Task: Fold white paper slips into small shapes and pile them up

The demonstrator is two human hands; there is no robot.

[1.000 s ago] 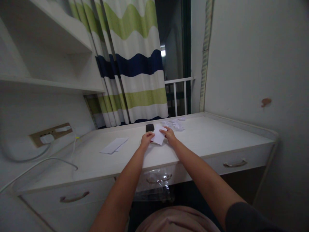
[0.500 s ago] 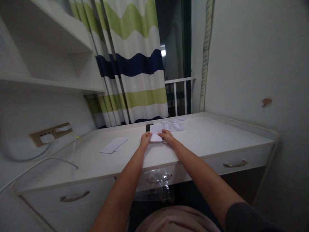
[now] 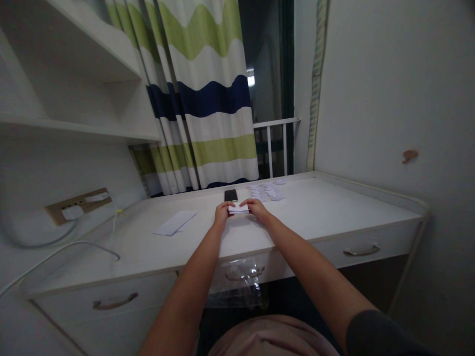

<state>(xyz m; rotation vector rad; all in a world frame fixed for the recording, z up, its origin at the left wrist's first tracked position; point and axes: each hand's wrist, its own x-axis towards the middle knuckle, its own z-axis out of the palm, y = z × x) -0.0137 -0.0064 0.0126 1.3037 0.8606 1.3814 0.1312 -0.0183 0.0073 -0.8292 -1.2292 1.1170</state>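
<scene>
The white paper, folded narrow, is held crosswise over the desk.

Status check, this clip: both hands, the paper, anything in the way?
Left hand and right hand both gripping white paper. Paper looks folded, held between them. Dark flat object just beyond, apparently not blocking.

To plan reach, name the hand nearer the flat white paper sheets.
Left. The left hand is right of the paper sheets, apart; the right hand is farther right, beyond the folded paper.

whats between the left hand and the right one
In the head view, a piece of white paper lies between them, the left hand holding one end and the right hand the other.
</scene>
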